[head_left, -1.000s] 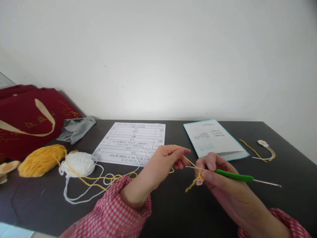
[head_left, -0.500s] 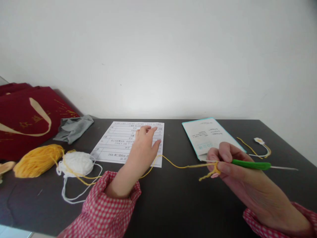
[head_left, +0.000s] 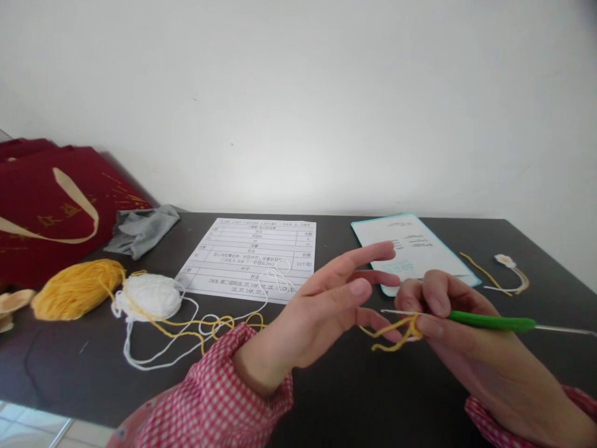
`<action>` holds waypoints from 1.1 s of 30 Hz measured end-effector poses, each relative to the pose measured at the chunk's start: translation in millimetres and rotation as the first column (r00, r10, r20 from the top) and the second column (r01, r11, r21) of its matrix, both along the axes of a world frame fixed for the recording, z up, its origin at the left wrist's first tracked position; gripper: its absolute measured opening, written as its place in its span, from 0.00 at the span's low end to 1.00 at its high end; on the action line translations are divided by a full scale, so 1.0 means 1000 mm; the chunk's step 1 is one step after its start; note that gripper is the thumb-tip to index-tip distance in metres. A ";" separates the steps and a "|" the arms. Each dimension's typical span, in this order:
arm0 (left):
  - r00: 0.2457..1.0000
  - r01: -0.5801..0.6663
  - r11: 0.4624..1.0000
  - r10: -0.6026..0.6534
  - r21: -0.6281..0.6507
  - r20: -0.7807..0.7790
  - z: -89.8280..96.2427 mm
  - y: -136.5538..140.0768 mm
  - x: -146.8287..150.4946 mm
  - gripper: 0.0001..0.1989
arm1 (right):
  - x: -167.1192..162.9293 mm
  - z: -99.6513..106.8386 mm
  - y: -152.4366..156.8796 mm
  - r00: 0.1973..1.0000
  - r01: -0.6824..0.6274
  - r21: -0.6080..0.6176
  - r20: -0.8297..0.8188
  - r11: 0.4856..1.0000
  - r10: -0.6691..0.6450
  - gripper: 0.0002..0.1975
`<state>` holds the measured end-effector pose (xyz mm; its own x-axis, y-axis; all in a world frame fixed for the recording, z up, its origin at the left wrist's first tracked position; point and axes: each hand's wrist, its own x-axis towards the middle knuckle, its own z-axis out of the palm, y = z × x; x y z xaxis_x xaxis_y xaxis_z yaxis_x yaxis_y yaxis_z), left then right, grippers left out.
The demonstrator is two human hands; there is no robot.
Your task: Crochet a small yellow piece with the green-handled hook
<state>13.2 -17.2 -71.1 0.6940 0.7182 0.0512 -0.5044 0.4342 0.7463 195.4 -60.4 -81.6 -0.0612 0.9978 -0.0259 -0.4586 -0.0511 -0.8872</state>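
Observation:
My right hand (head_left: 471, 336) pinches a crochet hook (head_left: 494, 321) with a green handle, its thin metal tip pointing left. The same fingertips hold a small yellow crochet piece (head_left: 414, 326) against the hook, and a short yarn tail hangs from it. My left hand (head_left: 321, 311) is open just left of the hook, fingers stretched and spread. Yellow yarn (head_left: 392, 326) runs from the piece to the lower fingers of my left hand; whether it is looped round them I cannot tell. A ball of yellow yarn (head_left: 77, 289) and a white one (head_left: 152, 297) lie at the left.
A printed pattern sheet (head_left: 252, 249) lies behind my left hand, white yarn strands over it. Behind my right hand is a blue-edged white packet (head_left: 396, 233). A small white-and-yellow crocheted piece (head_left: 505, 261) lies right. Grey cloth (head_left: 142, 230) and a dark red bag (head_left: 60, 205) stand at left.
My left hand has moved right from over the sheet to beside the hook, its fingers now near the yellow yarn. My right hand keeps its hold. The view has shifted slightly.

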 end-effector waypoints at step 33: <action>0.971 -0.229 0.943 0.202 -0.241 -0.129 -0.008 -0.014 0.022 0.24 | -0.015 -0.016 -0.012 0.891 0.338 0.238 0.230 0.911 -0.391 0.09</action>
